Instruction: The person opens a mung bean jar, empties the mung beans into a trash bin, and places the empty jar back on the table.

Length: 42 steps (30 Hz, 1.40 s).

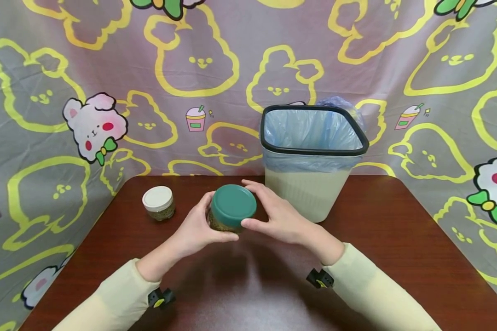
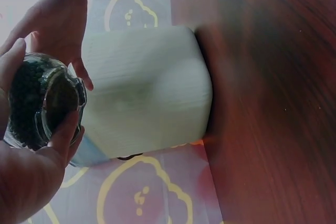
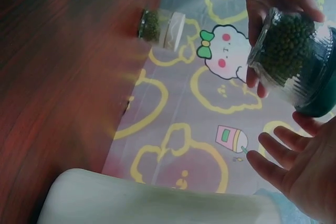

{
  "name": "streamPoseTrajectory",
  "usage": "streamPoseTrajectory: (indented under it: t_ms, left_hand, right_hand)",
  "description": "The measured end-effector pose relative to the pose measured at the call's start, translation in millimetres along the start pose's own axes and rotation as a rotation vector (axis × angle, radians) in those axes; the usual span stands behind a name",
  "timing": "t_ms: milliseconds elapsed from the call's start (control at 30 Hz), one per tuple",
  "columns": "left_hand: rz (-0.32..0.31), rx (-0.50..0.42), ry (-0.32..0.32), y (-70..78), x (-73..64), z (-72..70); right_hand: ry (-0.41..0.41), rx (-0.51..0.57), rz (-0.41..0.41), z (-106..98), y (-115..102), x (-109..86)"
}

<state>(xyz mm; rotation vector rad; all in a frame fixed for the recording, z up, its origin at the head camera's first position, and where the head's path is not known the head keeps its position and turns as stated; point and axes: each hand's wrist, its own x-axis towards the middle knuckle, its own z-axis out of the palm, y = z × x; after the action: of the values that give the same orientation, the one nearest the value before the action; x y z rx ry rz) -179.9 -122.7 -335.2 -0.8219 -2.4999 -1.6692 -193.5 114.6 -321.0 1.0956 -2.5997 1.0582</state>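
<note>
A clear jar of green beans (image 3: 286, 48) with a green lid (image 1: 234, 202) is held up off the table. My left hand (image 1: 196, 225) grips the jar's body from the left, and its clear base (image 2: 63, 100) faces the left wrist camera. Beside the lid on the right is my right hand (image 1: 279, 214), its fingers spread and fairly straight. The thumb is at the lid's edge; whether it touches cannot be told. A second, white-lidded jar (image 1: 158, 203) stands upright on the table to the left, with similar green contents.
Behind my right hand stands a cream trash bin (image 1: 306, 191) with a black rim and a bluish plastic liner (image 1: 310, 128). The brown table (image 1: 397, 257) reaches back to a patterned cloth (image 1: 232, 69) hanging behind it.
</note>
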Motion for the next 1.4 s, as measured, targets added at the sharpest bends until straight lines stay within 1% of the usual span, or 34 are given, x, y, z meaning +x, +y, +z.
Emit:
streamPoseTrajectory:
  t_ms: [133, 300, 567, 633, 767, 933, 1100, 1200, 1400]
  left_hand:
    - [-0.01, 0.013, 0.035, -0.4, 1.7, 3.9]
    - [0.007, 0.04, 0.096, 0.6, 4.9, 10.4]
    - [0.021, 0.086, 0.159, 4.7, 5.8, 19.4]
    - [0.02, 0.094, 0.165, 5.5, 5.0, 20.5]
    - [0.02, 0.091, 0.166, 7.1, 4.0, 21.8]
    - [0.055, 0.085, 0.172, 8.0, 3.5, 22.4]
    - [0.086, 0.095, 0.172, 7.6, 2.4, 22.1]
    - [0.095, 0.102, 0.166, 7.7, 1.7, 21.7]
    - [0.102, 0.105, 0.16, 8.3, -0.4, 21.7]
  right_hand:
    - [0.024, -0.002, 0.006, 1.7, -0.2, -0.2]
    - [0.09, -0.015, 0.019, 4.6, -2.4, 1.0]
    - [0.174, -0.034, 0.096, 8.8, -11.4, 3.4]
    - [0.192, -0.029, 0.097, 9.9, -12.8, 3.9]
    - [0.219, 0.026, 0.083, 11.7, -12.6, 3.2]
    - [0.258, 0.114, 0.026, 14.2, -8.8, 2.3]
    - [0.292, 0.127, -0.017, 16.3, -6.1, 1.7]
    - [0.307, 0.13, -0.014, 17.3, -6.5, 0.8]
    - [0.322, 0.171, -0.014, 20.4, -6.6, -2.6]
